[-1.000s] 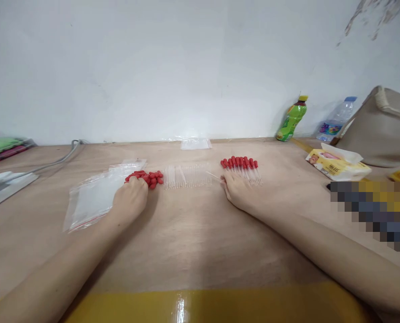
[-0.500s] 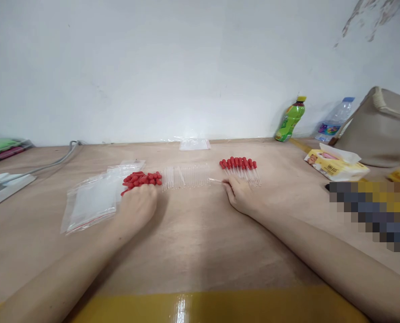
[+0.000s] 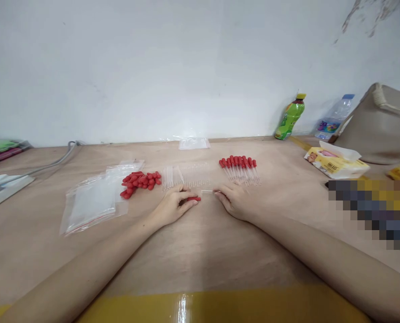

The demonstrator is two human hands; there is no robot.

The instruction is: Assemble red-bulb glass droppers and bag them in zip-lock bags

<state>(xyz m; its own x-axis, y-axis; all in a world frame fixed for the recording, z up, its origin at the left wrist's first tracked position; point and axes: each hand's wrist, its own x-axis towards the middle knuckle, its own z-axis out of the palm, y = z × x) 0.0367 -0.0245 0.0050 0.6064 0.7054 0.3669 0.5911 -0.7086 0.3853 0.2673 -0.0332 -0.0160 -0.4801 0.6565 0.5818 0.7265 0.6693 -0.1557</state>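
Observation:
Between the fingertips of my left hand (image 3: 174, 205) is a red rubber bulb (image 3: 194, 198), its open end turned to the right. Facing it, my right hand (image 3: 234, 200) pinches a thin clear glass dropper tube (image 3: 207, 191) that points left. A small gap separates bulb and tube. Behind my left hand lies a row of loose clear tubes (image 3: 193, 174). A heap of red bulbs (image 3: 141, 180) sits to the left of that row. Beyond my right hand, several droppers with red bulbs fitted (image 3: 237, 162) lie side by side.
Clear zip bags (image 3: 92, 197) lie at the left, and another small bag (image 3: 193, 143) by the wall. A grey cable (image 3: 57, 162) runs at far left. On the right stand a green bottle (image 3: 290, 117), a water bottle (image 3: 336, 117), a tissue pack (image 3: 336, 163) and a beige bag (image 3: 378, 130).
My left hand has come away from the bulb heap with one red bulb and moved right. My right hand has shifted slightly toward me, still holding the tube.

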